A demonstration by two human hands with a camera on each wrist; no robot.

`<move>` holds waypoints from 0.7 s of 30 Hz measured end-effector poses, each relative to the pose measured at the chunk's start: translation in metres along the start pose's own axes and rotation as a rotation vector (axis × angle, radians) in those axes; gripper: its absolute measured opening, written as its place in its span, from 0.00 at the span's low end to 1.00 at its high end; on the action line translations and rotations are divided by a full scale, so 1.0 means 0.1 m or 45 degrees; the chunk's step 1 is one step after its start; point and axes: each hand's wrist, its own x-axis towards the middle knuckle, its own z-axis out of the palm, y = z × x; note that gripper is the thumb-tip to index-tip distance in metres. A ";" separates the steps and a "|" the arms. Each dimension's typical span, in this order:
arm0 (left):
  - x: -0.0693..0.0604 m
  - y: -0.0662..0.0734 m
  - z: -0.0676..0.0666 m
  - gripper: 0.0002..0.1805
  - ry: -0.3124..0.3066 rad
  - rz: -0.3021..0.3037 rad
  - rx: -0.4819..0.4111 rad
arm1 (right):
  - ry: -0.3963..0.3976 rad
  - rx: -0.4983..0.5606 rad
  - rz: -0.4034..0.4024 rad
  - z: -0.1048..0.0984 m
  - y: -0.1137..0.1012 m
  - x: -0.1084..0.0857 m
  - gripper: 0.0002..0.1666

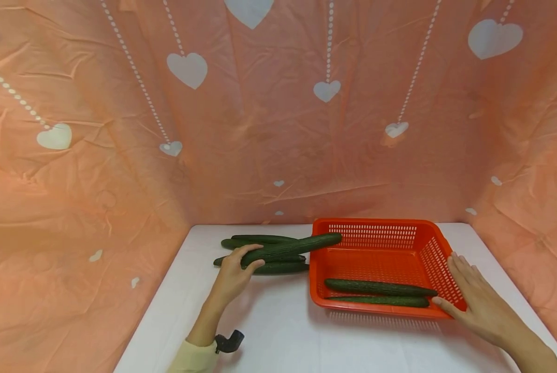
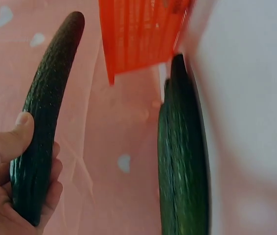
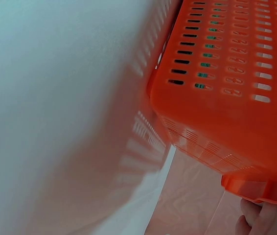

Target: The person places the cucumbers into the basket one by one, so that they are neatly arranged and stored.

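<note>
A dark green cucumber is gripped near its left end by my left hand, thumb on one side and fingers curled round the other, as the left wrist view shows. Its far end reaches over the left rim of the red basket. Beneath it on the table lie several more cucumbers, also seen in the left wrist view as a blurred green bundle. Inside the basket, two cucumbers lie along the front wall. My right hand rests at the basket's right rim, its fingers extended.
A white table carries the basket and the cucumbers. Behind and at both sides hangs a pink-orange sheet printed with white hearts. A black strap piece sits at my left wrist.
</note>
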 end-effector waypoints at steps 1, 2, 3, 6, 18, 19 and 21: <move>0.02 0.03 0.04 0.23 -0.005 0.009 0.002 | -0.003 0.000 0.004 0.00 0.00 0.00 0.63; 0.04 0.06 0.08 0.23 -0.012 0.019 -0.004 | -0.004 0.001 0.004 0.00 0.00 0.00 0.62; 0.07 0.09 0.12 0.23 -0.016 0.034 -0.005 | -0.007 0.000 0.006 0.00 0.00 0.00 0.62; 0.13 0.18 0.24 0.23 -0.036 0.081 -0.003 | -0.003 0.001 -0.003 0.00 0.01 0.00 0.62; 0.39 0.54 0.71 0.21 -0.164 0.173 0.002 | 0.005 0.005 -0.002 0.01 0.03 0.01 0.64; 0.41 0.55 0.75 0.21 -0.173 0.178 0.013 | 0.003 0.007 -0.002 0.01 0.03 0.01 0.64; 0.44 0.59 0.83 0.22 -0.192 0.181 0.019 | 0.004 0.011 -0.006 0.01 0.04 0.02 0.64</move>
